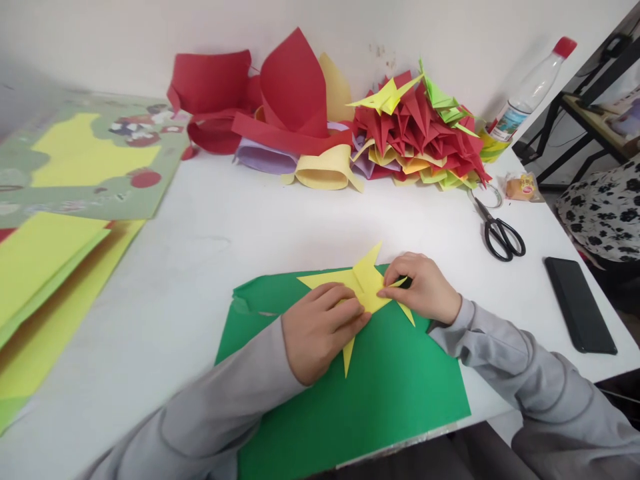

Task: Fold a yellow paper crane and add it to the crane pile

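Observation:
A folded yellow paper star with several long points lies on a green sheet near the front edge of the table. My left hand rests across its lower left side, fingers bent together and holding the paper down. At the star's right side, my right hand pinches the paper between thumb and forefinger. Part of the star is covered by my left fingers. The green sheet has a torn, folded corner at its upper left.
Black-handled scissors and a phone lie to the right. Along the wall stand red paper shapes, a cluster of folded red paper and a bottle. Yellow and green sheets are at the left.

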Motion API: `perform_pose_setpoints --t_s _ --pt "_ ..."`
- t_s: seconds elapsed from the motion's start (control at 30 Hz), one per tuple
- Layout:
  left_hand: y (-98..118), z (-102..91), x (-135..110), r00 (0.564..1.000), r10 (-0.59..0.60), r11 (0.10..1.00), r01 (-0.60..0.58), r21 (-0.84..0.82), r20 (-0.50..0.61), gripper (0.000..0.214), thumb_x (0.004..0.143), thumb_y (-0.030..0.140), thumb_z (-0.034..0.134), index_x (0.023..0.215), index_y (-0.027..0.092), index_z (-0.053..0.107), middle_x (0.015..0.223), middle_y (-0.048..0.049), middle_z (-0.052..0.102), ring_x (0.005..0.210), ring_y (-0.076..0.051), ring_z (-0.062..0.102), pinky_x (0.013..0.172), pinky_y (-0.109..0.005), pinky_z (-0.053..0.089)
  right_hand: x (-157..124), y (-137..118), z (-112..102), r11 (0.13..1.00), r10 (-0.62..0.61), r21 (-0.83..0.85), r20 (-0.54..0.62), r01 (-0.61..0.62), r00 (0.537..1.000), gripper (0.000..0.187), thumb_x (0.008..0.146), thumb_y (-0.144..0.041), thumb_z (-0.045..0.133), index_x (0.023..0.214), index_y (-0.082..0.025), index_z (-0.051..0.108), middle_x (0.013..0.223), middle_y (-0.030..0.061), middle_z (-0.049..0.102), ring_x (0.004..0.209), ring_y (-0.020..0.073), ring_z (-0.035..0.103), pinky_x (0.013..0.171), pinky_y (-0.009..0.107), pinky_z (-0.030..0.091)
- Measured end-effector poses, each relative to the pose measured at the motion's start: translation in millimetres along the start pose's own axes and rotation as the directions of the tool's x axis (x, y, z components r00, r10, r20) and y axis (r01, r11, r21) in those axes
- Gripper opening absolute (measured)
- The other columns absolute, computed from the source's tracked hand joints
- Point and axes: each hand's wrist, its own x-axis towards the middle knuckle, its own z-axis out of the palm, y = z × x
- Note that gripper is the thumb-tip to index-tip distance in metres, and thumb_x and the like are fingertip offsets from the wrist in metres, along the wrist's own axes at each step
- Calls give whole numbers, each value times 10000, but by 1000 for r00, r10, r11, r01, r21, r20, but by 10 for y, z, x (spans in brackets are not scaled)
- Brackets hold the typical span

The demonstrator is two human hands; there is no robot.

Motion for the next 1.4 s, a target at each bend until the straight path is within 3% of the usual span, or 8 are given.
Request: perform_pose_setpoints --t_s 0.2,0.43,0.63,0.97,1.17,1.4 --pt "34 40 -15 999 15 1000 -15 22 -35 345 910 50 358 1138 147 597 1109 -87 694 1103 -204 574 1014 -434 430 25 24 -55 999 -31 41 63 28 998 190 706 -153 786 638 -196 615 720 -15 685 734 147 614 740 293 456" --pt "33 42 -8 999 38 999 -38 -13 3 351 927 63 324 1170 90 575 1145 -134 682 1104 -227 575 891 -388 495 10 28 -43 998 -70 -2 53 70 996 202 718 -171 784 640 -194 599 724 -8 679 741 155 609 744 301 449" --pt "46 8 35 998 57 998 -58 33 38 358 935 59 302 1136 102 595 1154 -112 687 1095 -229 569 860 -385 476 15 35 -59 997 -79 4 68 79 995 198 721 -185 783 663 -197 593 732 -8 669 748 156 603 752 302 442" --pt "51 10 52 998 50 996 -54 67 48 343 939 59 331 1147 87 603 1139 -86 694 1068 -209 575 934 -377 448 -5 -29 -104 991 -9 -127 159 30 987 232 716 -219 791 827 -195 589 889 23 617 902 200 548 817 338 393" --pt "78 -11 65 996 48 994 -55 96 69 346 936 63 342 1130 105 625 1150 -76 694 1070 -204 574 986 -393 417 -32 -58 -150 954 74 -297 141 -29 987 318 724 -381 778 923 -210 599 1005 54 565 957 241 479 816 365 358" --pt "104 -1 64 993 87 983 -99 152 84 320 934 67 364 1010 66 675 1158 -112 684 1067 -203 569 900 -356 448 -17 -44 -187 967 126 -240 170 -83 977 366 688 -363 805 956 -219 602 1053 40 556 994 235 482 864 375 355"
